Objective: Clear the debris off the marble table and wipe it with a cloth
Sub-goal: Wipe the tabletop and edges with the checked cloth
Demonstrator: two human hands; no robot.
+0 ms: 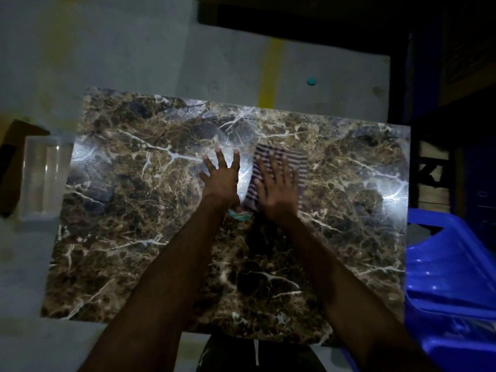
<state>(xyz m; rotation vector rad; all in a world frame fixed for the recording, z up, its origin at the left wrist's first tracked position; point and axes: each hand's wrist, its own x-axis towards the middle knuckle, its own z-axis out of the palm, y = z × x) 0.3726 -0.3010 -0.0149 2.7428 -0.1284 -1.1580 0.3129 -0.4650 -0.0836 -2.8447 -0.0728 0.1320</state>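
From where I stand, the clearing looks nearly done and the wiping is under way. The marble tabletop (134, 210) shows no loose rubbish across most of its face. The one leftover I can make out is a small teal-and-white scrap (239, 215) peeking out under the left wrist, near the middle; what it is I cannot tell. So the wipe has reached the centre, and the wide stretches toward nine o'clock, three o'clock and the near edge at six o'clock would, I judge, want a pass too, though the glare hides any smears.

Going left to right: a clear plastic container (43, 178) stands off the tabletop's nine o'clock edge, well apart from the hands. The left hand (221, 178) lies flat near the centre, its grip spread wide with fingers fanned toward twelve o'clock, holding nothing and seemingly bracing on the stone. Just beside it, the striped cloth (295, 159) lies on the marble slightly toward one o'clock of centre. The right hand (277, 186) presses on top of it with the palm down, its grip open and fingers straight, pinning the cloth rather than pinching it. Both forearms reach in from six o'clock. A blue plastic chair (442, 277) sits beyond the four o'clock corner.
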